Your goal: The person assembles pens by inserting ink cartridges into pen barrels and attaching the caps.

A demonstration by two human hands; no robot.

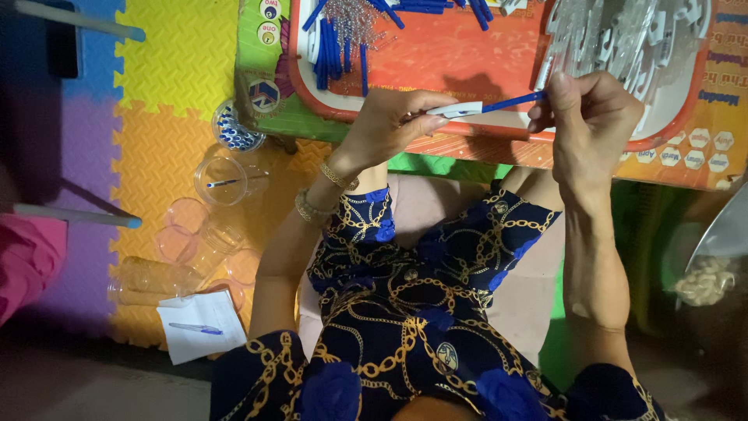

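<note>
hands (491,117) over low table (686,160), foam mat (156,156)

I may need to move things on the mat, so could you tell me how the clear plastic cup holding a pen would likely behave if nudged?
The clear cup looks thin-walled, so it is probably light and would slide easily on the foam mat. The pen lying inside could shift. Several similar cups lie on their sides nearby, which suggests they tip and roll readily.

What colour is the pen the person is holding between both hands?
The pen is blue with a white end, seen clearly in the head view, held between the left hand and right hand.
</note>
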